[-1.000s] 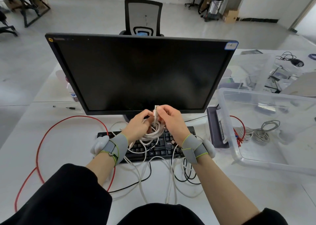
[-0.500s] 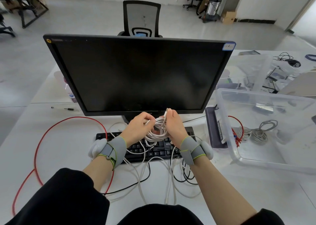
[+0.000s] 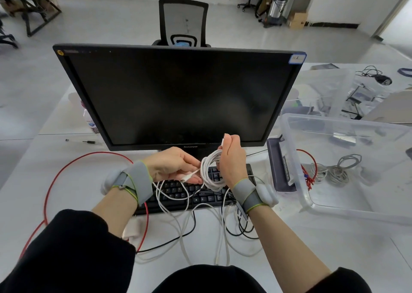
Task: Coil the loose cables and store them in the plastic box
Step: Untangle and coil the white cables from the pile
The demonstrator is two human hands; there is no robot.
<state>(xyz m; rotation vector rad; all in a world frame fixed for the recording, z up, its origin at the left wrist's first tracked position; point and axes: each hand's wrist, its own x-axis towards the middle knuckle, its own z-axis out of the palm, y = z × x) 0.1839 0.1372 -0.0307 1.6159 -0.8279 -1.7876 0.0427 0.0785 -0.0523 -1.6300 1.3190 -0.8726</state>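
A white cable coil (image 3: pixel 209 172) hangs above the black keyboard (image 3: pixel 178 192) in front of the monitor. My right hand (image 3: pixel 231 159) grips the coil's right side, and a white plug sticks up from its fist. My left hand (image 3: pixel 174 165) lies palm up to the left of the coil and pinches the cable's other end with its connector. The clear plastic box (image 3: pixel 289 127) stands on the right; a grey coiled cable (image 3: pixel 336 170) and a red cable lie inside it. Loose white and black cables (image 3: pixel 225 232) trail over the keyboard and the table. A red cable (image 3: pixel 53 181) loops on the left.
The black monitor (image 3: pixel 178 96) stands right behind my hands. A dark purple lid (image 3: pixel 278 165) leans between monitor and box. More clear boxes (image 3: pixel 323 87) sit at the back right. A pen (image 3: pixel 89 141) lies at the left, and an office chair (image 3: pixel 182 22) stands behind the desk.
My hands have drawn apart. The right hand has lifted the coil to the right, and the left hand has slid off the bundle down to the cable's free end.
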